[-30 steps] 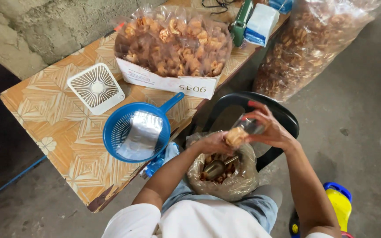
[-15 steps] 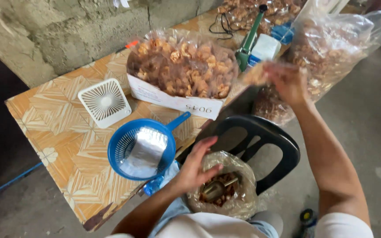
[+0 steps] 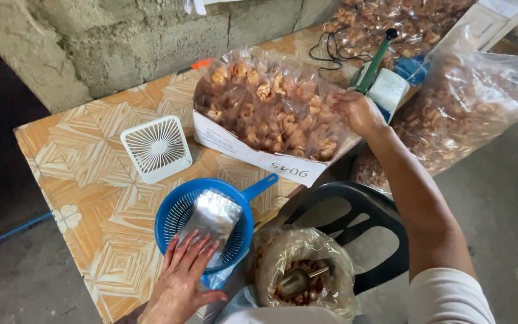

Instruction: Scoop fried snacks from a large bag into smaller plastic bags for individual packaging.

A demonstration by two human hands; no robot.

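The left hand (image 3: 182,282) is laid flat, fingers spread, on the stack of clear bags (image 3: 211,221) lying in the blue colander (image 3: 178,210) at the near edge of the table (image 3: 91,174); nothing is yet pinched. The right hand (image 3: 355,113) is stretched far to the box (image 3: 259,157) of filled snack packs (image 3: 271,108); its grip is turned away, so whether anything is held cannot be told.

The bags are judged very light, thin, limp and slippery; a single one is probably best peeled off by its near edge between thumb and fingertip, since the sheets are likely to cling together. The snacks look brittle and are likely to crush under a hard squeeze.

A scoop (image 3: 298,281) is seen lying in the open sack (image 3: 304,270) on the lap. A small white fan (image 3: 156,148) is set left of the box. The large sack (image 3: 475,102) at far right is cut off by the frame, and the green tool (image 3: 374,63) behind the right hand is partly hidden
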